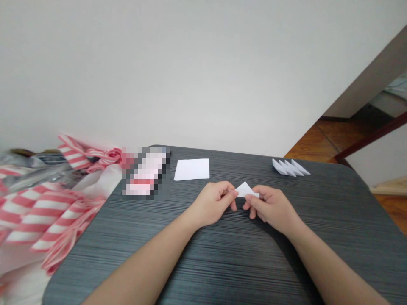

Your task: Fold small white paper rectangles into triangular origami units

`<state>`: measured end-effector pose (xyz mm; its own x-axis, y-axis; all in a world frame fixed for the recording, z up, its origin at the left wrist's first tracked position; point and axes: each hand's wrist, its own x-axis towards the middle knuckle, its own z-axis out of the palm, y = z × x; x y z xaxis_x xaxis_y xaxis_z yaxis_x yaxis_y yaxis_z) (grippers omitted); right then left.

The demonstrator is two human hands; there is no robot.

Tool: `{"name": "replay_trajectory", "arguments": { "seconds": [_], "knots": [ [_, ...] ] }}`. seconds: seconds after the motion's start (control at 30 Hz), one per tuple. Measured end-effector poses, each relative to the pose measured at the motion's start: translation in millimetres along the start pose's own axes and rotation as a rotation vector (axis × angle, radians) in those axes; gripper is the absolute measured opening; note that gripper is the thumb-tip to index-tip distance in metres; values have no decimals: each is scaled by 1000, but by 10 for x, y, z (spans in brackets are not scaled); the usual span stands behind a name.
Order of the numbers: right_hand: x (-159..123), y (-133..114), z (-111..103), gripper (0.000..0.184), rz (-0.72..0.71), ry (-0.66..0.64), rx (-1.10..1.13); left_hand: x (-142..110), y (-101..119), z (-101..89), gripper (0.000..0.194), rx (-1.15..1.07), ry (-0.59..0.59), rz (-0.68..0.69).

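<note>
Between my two hands, just above the table, is a small white folded paper point(244, 189) with a triangular peak pointing away from me. My left hand point(216, 202) pinches its left corner between thumb and fingers. On the other side, my right hand point(269, 207) grips the right part, its thumb over the near edge and its fingers curled underneath. A white rectangular paper stack point(192, 169) lies flat beyond my left hand. Several folded white paper pieces point(291, 167) sit in an overlapping row beyond my right hand.
The dark wood-grain table point(222, 262) has rounded corners and meets a pale wall point(203, 76). A pixelated, phone-like object point(148, 171) lies at the table's left edge. Red-and-white striped cloth point(47, 207) is heaped to the left. Wooden flooring point(307, 146) shows at the right.
</note>
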<state>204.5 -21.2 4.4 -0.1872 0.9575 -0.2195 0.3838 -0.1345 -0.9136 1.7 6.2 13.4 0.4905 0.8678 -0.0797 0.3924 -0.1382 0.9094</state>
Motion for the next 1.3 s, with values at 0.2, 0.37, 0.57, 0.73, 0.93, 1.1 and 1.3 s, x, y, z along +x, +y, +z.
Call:
{"name": "replay_trajectory", "arguments": {
  "seconds": [0.2,0.37,0.57,0.73,0.93,1.1,1.3],
  "knots": [
    [-5,-22,-19,22,-11,-23,14,2,-7,-4,33,18,-1,-2],
    [-1,-18,-45,22,3,-7,63,2,-15,-7,34,-4,8,-21],
    [-6,0,-69,25,-2,-2,86,1,-12,-11,34,-28,15,-23],
    [-3,-2,-77,26,21,-1,72,-1,-32,5,34,-50,20,-45],
    [-13,5,-88,28,-3,-1,72,-1,-42,5,35,-45,16,-39],
    [-3,13,-94,30,-11,12,60,0,-59,0,35,-46,21,-41],
    [-21,0,-107,29,-28,6,71,3,-81,17,35,-82,25,-51]
  ]
}}
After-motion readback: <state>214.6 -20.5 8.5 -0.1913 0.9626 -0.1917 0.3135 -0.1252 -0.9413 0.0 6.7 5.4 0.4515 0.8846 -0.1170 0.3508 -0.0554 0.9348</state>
